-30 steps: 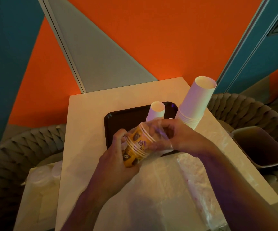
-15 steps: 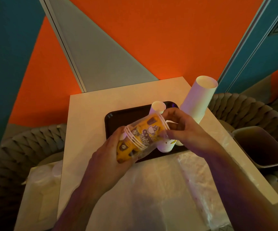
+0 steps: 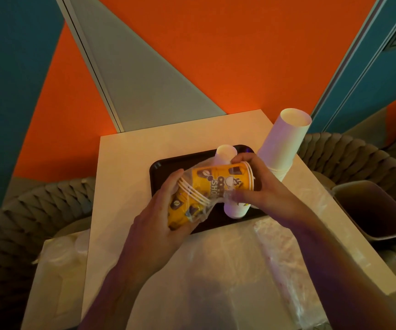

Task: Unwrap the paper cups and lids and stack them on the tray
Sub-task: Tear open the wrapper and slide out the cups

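**Yellow cups half out of their wrapper, above the tray**

A white table (image 3: pixel 130 163) carries a dark tray (image 3: pixel 168 170). Spent clear plastic (image 3: pixel 228 270) lies crumpled across the table's near end, and a brown bin (image 3: pixel 377 210) sits just beside its right edge.

Unwrapped white stacks stand upside down: one tall stack of white cups (image 3: pixel 285 136) at the tray's far right corner, whether on the tray or just off it I cannot tell, and two shorter white stacks on the tray, one at the back (image 3: pixel 225 152) and one at the near edge (image 3: pixel 236 209).

One sleeve of yellow printed cups (image 3: pixel 216 184) is held on its side above the tray. The left hand (image 3: pixel 159 225) grips its wrapped end, fingers curled round cups and clear wrapper (image 3: pixel 199 210) together. The right hand (image 3: pixel 263 186) clasps the bared end, thumb beneath.

Risks, as I judge them: the sleeve bends in the middle, so the nested cups could separate and spill if the hands pull apart fast; the film could snag on the rims; the right wrist hovers near the short stack and could topple it.

No lids are clearly visible.
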The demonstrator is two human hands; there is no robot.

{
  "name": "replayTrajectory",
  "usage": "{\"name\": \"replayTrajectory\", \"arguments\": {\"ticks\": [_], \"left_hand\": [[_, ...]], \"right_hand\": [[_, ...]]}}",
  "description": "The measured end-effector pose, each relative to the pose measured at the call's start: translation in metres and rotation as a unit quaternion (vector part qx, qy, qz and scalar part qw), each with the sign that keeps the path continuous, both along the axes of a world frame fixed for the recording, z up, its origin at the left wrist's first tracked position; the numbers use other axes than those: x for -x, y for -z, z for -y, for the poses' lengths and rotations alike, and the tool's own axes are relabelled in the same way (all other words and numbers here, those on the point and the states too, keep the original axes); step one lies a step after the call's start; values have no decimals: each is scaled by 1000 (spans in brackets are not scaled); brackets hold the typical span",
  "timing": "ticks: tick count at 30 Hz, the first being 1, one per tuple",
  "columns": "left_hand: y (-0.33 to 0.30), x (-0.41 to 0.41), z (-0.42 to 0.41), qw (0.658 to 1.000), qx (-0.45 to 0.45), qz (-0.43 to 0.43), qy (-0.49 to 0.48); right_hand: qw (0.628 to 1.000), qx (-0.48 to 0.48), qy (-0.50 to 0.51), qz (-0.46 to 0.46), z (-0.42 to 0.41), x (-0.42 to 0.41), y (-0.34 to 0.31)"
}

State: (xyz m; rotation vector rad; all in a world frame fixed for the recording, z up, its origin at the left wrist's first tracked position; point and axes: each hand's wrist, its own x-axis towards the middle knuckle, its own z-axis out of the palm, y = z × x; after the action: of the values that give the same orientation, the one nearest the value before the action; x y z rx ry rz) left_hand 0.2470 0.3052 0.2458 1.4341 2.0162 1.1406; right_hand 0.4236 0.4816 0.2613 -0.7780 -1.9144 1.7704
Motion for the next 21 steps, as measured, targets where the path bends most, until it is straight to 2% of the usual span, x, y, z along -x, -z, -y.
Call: {"name": "replayTrajectory", "arguments": {"ticks": [6, 9, 16, 18, 21], "left_hand": [[-6, -2, -1, 999, -17, 26, -21], [-9, -4, -6, 998, -40, 50, -20], [-8, 8, -3, 993, -68, 82, -59], [-7, 7, -3, 993, -67, 81, -62], [-6, 5, -4, 993, -65, 77, -60]], "right_hand": [[988, -100, -26, 111, 3, 2, 9], [982, -138, -38, 127, 3, 3, 16], [960, -214, 165, 71, -22, -8, 7], [939, -256, 208, 91, -29, -9, 6], [911, -314, 221, 150, -35, -5, 15]]}}
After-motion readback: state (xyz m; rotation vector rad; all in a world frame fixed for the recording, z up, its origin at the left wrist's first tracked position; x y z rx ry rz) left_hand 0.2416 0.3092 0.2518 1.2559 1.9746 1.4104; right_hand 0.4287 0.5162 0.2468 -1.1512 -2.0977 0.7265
